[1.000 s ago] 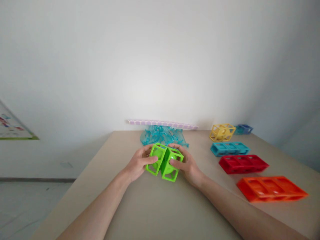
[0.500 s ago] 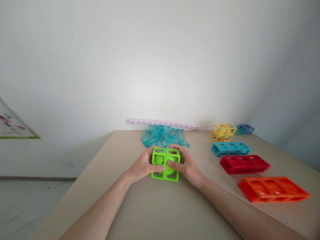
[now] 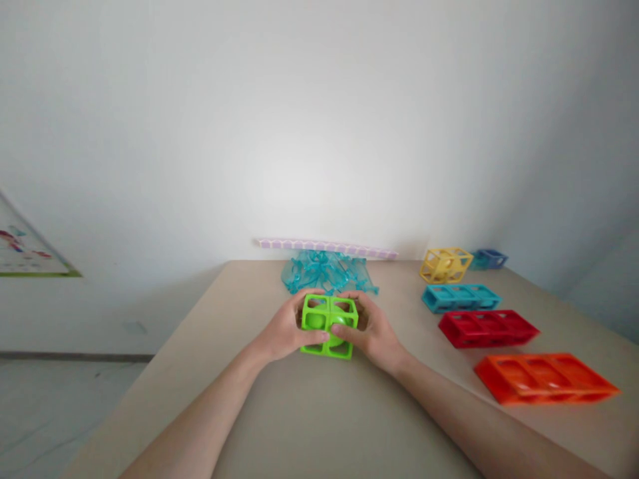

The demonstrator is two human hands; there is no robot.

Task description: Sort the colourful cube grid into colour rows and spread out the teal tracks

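Two green open-frame cubes [image 3: 329, 305] stand side by side, touching, with a green ball visible inside each. My left hand [image 3: 283, 331] grips the left cube, thumb across its near face and fingers behind. From the other side my right hand [image 3: 377, 336] grips the right cube, its thumb near the seam between the two. Most of my fingertips are hidden behind the cubes. Just beyond my hands lies a crumpled teal mesh bag [image 3: 324, 269].
To the right lie an orange block [image 3: 546, 379], a red block [image 3: 489, 328] and a teal block [image 3: 462, 298], each three frames long. Behind them sit a yellow frame cube [image 3: 446, 265] and a blue piece [image 3: 492, 258]. A purple patterned strip [image 3: 327, 248] runs along the wall.
The green cubes have shifted slightly left and tipped back a little, so more of their top shows. Both hands keep their hold.
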